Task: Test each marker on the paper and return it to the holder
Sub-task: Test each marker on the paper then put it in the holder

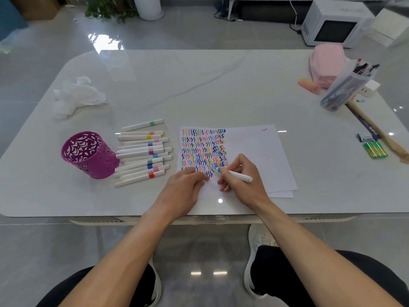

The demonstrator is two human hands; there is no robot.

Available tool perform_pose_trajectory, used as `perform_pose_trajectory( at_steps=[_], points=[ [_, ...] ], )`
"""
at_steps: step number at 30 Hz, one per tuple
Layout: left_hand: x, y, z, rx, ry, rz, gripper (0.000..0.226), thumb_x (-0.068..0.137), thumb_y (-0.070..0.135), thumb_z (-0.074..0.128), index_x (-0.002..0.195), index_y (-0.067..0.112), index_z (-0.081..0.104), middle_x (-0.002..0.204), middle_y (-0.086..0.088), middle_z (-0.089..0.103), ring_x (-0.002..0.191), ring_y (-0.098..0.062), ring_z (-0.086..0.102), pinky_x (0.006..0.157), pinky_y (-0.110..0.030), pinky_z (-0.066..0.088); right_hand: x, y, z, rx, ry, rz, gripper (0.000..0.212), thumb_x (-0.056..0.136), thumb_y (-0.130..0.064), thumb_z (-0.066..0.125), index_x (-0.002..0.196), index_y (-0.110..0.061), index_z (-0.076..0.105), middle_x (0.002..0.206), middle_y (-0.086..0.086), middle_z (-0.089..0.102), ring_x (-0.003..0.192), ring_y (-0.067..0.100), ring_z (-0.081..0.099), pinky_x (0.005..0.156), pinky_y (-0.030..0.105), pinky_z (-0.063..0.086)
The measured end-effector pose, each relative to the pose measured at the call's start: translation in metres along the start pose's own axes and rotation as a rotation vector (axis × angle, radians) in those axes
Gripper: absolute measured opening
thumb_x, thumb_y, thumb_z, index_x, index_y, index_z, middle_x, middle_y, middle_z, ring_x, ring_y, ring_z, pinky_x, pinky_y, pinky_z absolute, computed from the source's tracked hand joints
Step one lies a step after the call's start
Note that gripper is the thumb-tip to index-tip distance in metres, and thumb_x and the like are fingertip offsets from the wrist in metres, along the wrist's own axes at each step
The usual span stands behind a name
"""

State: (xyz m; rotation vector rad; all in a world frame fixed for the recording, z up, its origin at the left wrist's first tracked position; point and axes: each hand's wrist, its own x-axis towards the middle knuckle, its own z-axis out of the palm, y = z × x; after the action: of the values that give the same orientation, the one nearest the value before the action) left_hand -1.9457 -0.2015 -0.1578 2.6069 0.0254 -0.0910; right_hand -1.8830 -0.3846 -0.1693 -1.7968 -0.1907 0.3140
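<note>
The right hand grips a white marker, tip on the squiggle-covered paper. The left hand, fingers curled, presses the paper's near edge. The purple holder stands left, beside loose markers.

L hand loosely curled, palm down; R hand in pinched writing grip, both forearms extended fwd.

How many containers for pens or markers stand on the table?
2: a purple holder at the left beside the loose markers, and a clear pen cup, full, at the far right.
</note>
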Motion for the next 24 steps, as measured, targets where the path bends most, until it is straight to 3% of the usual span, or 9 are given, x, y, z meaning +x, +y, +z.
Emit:
perform_pose_trajectory(
  at_steps=[11,24],
  points=[
    [0.0001,0.0042,-0.0023,-0.037,-0.018,-0.069,0.026,0.104,0.025,0.049,0.122,0.027,0.068,0.124,0.006,0.062,0.115,-0.015,0.053,0.095,-0.023,0.038,0.002,0.0047,0.0,-0.056,-0.007,-0.016,0.023,0.099,-0.02,0.067,0.09,-0.005,0.051,0.074,0.01,0.075,0.06,0.027,0.072,0.056,0.036,0.059],
    [0.0025,0.0033,-0.003,-0.063,-0.015,-0.072,0.024,0.103,0.023,0.052,0.118,0.027,0.07,0.118,0.005,0.064,0.11,-0.016,0.056,0.091,-0.022,0.038,0.002,0.0031,0.0002,-0.057,0.008,-0.005,0.026,0.096,-0.015,0.068,0.09,0.004,0.05,0.07,0.011,0.074,0.059,0.03,0.072,0.056,0.036,0.06]
  ],
)
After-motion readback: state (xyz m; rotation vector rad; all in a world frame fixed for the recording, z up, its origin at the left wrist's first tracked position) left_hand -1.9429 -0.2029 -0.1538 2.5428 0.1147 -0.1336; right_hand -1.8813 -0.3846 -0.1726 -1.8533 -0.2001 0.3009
